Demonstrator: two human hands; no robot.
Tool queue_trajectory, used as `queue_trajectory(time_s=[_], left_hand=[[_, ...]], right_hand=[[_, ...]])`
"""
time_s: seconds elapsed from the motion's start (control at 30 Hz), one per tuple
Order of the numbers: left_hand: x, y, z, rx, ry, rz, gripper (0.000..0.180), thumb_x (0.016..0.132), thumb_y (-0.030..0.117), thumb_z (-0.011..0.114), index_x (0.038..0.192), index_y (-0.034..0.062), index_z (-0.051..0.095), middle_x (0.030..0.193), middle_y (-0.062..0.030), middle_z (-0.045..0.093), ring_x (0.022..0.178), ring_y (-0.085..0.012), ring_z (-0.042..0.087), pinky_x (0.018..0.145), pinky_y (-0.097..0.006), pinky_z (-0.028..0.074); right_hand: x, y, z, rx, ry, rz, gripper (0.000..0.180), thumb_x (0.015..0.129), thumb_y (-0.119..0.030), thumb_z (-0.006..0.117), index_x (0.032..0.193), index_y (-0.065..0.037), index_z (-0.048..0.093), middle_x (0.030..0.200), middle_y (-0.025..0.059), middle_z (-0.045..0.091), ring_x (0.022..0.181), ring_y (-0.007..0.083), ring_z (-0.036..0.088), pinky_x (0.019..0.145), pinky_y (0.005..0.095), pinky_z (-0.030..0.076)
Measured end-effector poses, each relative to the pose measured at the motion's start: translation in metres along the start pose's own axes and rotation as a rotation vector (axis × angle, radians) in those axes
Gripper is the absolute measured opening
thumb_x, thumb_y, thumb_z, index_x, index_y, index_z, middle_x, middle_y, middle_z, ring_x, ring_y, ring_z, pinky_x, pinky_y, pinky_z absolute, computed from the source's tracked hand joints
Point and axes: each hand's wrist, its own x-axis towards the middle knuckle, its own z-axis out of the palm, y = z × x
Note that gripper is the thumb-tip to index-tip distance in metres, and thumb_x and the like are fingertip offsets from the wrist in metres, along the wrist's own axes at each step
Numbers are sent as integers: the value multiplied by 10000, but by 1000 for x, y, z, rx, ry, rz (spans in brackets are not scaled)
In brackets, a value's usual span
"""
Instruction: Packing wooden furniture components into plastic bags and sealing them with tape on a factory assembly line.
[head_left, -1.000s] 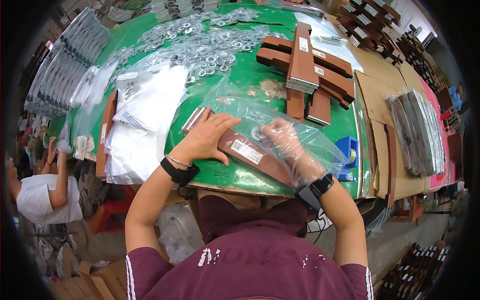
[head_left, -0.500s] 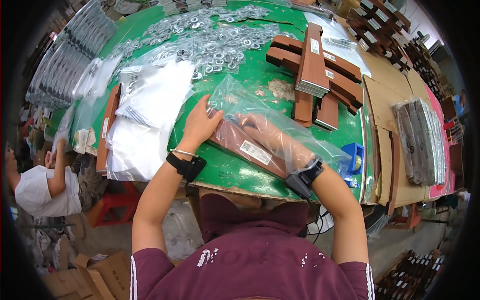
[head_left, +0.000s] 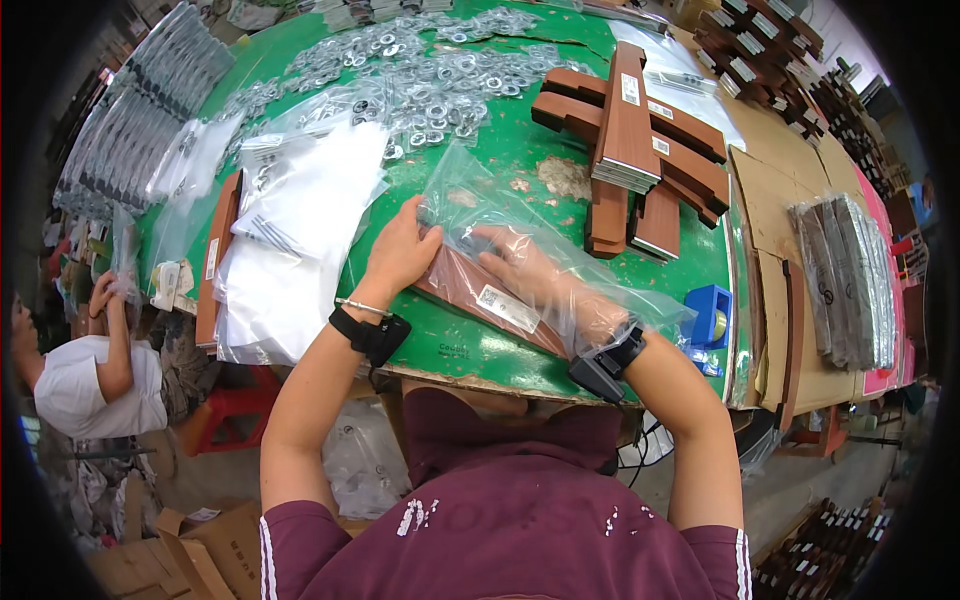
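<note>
A reddish-brown wooden bar point(head_left: 462, 283) with a white label lies slantwise near the table's front edge. My left hand point(head_left: 398, 250) is closed around its far end, thumb on top. A clear plastic bag point(head_left: 462, 178) spreads beyond the bar and over my right hand and wrist. Under that film my right hand point(head_left: 530, 270) reaches across the bar's right side, fingers apart and slightly bent. A small shiny thing beside the left fingertips is too blurred by the plastic to name.
Crossed wooden bars point(head_left: 625, 130) are stacked to the right, behind a blue tape dispenser point(head_left: 708, 312). White plastic bags point(head_left: 285, 270) lie left, with many small bagged metal rings point(head_left: 440, 100) beyond. A co-worker point(head_left: 100, 380) sits at far left.
My right hand has shifted slightly, its fingers a little more spread beneath the film. The bag's folds have moved a little. At far left the co-worker's hands have risen.
</note>
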Motion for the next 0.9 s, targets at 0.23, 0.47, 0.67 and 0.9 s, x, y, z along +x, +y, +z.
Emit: queue_trajectory(time_s=[0.23, 0.47, 0.67, 0.9], left_hand=[[6, -7, 9, 19, -28, -13, 606, 867, 301, 639, 1373, 21, 454, 853, -174, 645, 764, -317, 624, 713, -414, 483], [2, -2, 6, 18, 15, 37, 539, 880, 287, 608, 1341, 36, 486, 790, -167, 621, 728, -318, 616, 687, -418, 476], [7, 11, -6, -2, -97, -42, 607, 862, 275, 615, 1381, 14, 437, 801, -187, 627, 740, -329, 620, 699, -417, 480], [26, 42, -5, 271, -174, -147, 760, 780, 196, 585, 1437, -68, 309, 1185, -321, 601, 1096, -433, 600, 945, -476, 474]], right_hand=[[13, 53, 12, 299, -16, -162, 359, 929, -154, 590, 1261, -28, 538, 1227, 168, 627, 1075, 264, 619, 928, 367, 486], [6, 24, -1, 295, -61, -67, 326, 973, -187, 523, 1269, -63, 582, 1285, 152, 602, 1174, 252, 558, 1032, 364, 418], [4, 19, -13, -418, -63, -183, 396, 992, -195, 504, 1373, -86, 522, 1321, 163, 584, 1209, 312, 545, 1040, 386, 428], [-40, 13, -35, 74, 13, -50, 446, 1006, -280, 523, 1404, -87, 470, 1319, 177, 581, 1200, 313, 564, 1021, 379, 436]])
